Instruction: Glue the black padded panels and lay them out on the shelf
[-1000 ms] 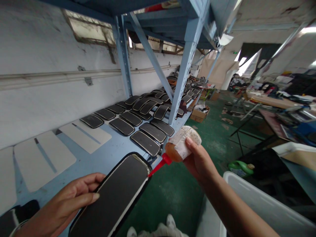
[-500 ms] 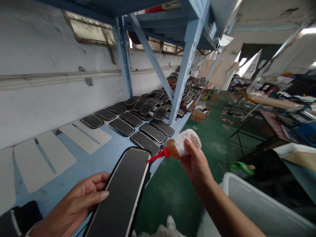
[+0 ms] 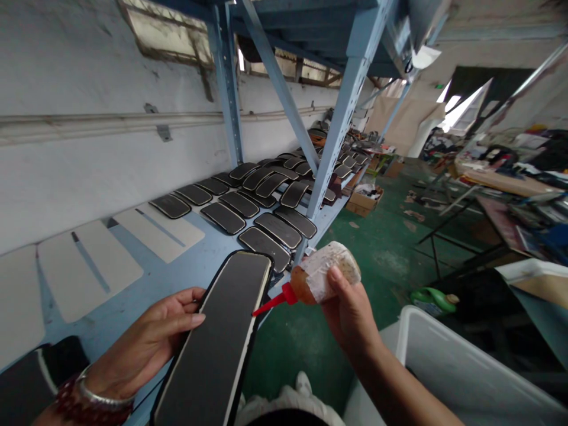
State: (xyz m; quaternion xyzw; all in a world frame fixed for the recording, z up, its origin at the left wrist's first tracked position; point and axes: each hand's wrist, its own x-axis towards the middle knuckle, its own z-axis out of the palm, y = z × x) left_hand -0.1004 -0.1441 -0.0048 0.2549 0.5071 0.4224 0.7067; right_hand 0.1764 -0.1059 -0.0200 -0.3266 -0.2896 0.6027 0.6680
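Observation:
A long black panel (image 3: 215, 331) with rounded corners and a pale line along its edge is tilted in front of me. My left hand (image 3: 155, 337) grips its left side, thumb on the face and fingers behind. In my right hand (image 3: 348, 307) is a squeeze bottle (image 3: 322, 275) of amber liquid, wrapped in whitish paper. Its red nozzle (image 3: 270, 303) points left and down, the tip at the pale line on the panel's right edge.
Many similar black panels (image 3: 270, 248) lie on the blue shelf (image 3: 177, 275), beside white sheets (image 3: 91, 269) near the wall. A blue upright post (image 3: 339, 130) rises at the shelf's edge. To my right stand a white bin (image 3: 470, 361) and a green jug (image 3: 432, 300).
The nozzle tip has moved down along the panel's right edge, away from the top corner. My left hand and the panel have shifted slightly up in view.

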